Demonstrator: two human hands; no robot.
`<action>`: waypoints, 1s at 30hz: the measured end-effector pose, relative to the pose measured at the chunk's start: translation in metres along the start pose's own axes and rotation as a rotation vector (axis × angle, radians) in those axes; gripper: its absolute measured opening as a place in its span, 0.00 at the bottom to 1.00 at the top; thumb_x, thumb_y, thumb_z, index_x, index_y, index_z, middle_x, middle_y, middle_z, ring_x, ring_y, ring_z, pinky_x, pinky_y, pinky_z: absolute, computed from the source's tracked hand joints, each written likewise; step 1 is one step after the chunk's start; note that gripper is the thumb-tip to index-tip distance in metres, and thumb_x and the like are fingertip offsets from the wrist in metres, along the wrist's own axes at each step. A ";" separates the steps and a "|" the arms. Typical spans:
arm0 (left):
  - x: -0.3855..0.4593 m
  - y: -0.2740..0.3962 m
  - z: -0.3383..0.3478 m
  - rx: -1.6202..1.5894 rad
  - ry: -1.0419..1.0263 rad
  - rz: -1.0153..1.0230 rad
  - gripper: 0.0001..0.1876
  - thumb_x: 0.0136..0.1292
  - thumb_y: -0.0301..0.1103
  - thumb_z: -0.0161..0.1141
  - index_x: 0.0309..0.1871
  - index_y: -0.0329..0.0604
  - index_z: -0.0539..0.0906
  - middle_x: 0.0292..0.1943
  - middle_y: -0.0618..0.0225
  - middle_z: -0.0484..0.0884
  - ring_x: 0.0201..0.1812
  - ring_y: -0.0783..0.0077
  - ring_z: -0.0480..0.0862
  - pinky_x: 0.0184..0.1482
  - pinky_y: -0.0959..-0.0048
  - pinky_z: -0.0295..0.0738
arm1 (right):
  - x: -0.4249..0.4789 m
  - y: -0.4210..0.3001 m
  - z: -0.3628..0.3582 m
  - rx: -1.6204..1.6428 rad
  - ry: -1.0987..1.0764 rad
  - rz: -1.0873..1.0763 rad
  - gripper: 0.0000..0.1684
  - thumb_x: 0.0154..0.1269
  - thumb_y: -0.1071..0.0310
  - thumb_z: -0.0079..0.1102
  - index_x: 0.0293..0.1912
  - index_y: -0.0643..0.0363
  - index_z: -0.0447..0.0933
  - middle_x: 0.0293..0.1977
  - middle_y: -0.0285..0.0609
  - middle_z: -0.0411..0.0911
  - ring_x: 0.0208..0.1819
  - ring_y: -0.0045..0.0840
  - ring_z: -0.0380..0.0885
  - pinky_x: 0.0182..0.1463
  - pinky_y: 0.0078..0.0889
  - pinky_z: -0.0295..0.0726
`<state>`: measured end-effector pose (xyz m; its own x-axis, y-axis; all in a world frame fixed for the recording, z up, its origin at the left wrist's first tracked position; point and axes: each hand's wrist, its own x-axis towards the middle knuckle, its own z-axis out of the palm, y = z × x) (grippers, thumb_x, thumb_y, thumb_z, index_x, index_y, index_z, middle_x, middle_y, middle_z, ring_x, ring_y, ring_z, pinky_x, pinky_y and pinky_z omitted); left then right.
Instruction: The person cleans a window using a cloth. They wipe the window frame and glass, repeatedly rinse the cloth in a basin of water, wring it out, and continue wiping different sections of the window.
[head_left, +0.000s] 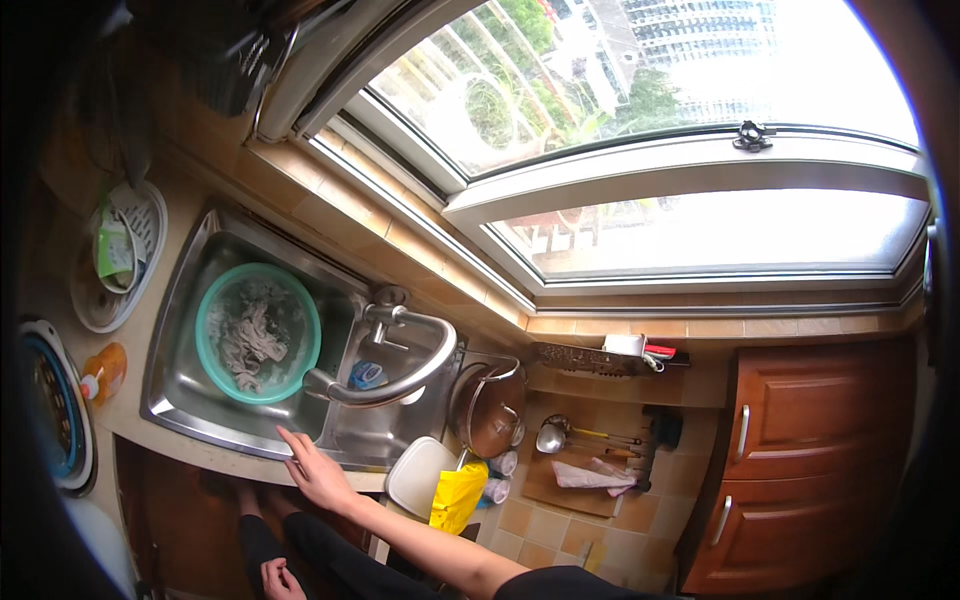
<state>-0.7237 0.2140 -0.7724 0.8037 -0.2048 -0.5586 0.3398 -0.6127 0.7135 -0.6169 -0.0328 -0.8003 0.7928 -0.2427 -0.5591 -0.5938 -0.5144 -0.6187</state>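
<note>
My right hand (321, 474) is held over the front edge of the stainless steel sink (161, 379), empty, its fingers apart. Low in the picture, my left hand (279, 579) hangs near my dark-clothed leg with loosely curled fingers; its palm is hidden. In the large sink bowl sits a turquoise plastic basin (316, 337) of cloudy water with a wet, light-coloured cloth (255, 341) in it. A curved metal faucet (442, 352) has its spout end beside the basin's rim. A blue-and-white packet or container (367, 375) lies in the smaller bowl.
Left of the sink stand an orange bottle (107, 371), a white colander (154, 225) and a round rack or tray (86, 420). To its right are a glass-lidded pot (484, 409), a white board or lid (420, 476) and a yellow bag (457, 499). Utensils hang beyond; a window (495, 176) lies behind.
</note>
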 end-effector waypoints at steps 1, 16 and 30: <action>0.004 0.003 -0.003 0.022 -0.004 0.044 0.09 0.67 0.25 0.55 0.47 0.37 0.83 0.43 0.52 0.83 0.45 0.49 0.83 0.50 0.61 0.79 | -0.013 -0.011 -0.013 -0.034 0.092 -0.144 0.23 0.71 0.69 0.56 0.64 0.58 0.68 0.52 0.50 0.72 0.48 0.45 0.78 0.52 0.41 0.77; -0.004 0.099 -0.021 -0.057 -0.056 0.214 0.12 0.66 0.23 0.54 0.50 0.39 0.82 0.44 0.54 0.83 0.47 0.56 0.85 0.51 0.64 0.80 | -0.119 -0.050 -0.127 -0.275 0.281 -0.396 0.09 0.68 0.65 0.61 0.37 0.59 0.73 0.34 0.46 0.72 0.37 0.43 0.76 0.39 0.41 0.75; 0.104 0.387 -0.133 -0.004 0.205 1.101 0.10 0.63 0.18 0.55 0.44 0.40 0.81 0.44 0.56 0.82 0.46 0.51 0.83 0.48 0.62 0.79 | -0.155 -0.173 -0.531 -1.037 0.938 -0.342 0.20 0.66 0.61 0.62 0.55 0.57 0.74 0.53 0.49 0.75 0.56 0.41 0.73 0.66 0.46 0.67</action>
<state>-0.4439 0.0567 -0.4976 0.7322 -0.5038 0.4584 -0.6052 -0.1724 0.7772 -0.5636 -0.3424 -0.3135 0.9117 -0.2193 0.3474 -0.3172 -0.9132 0.2559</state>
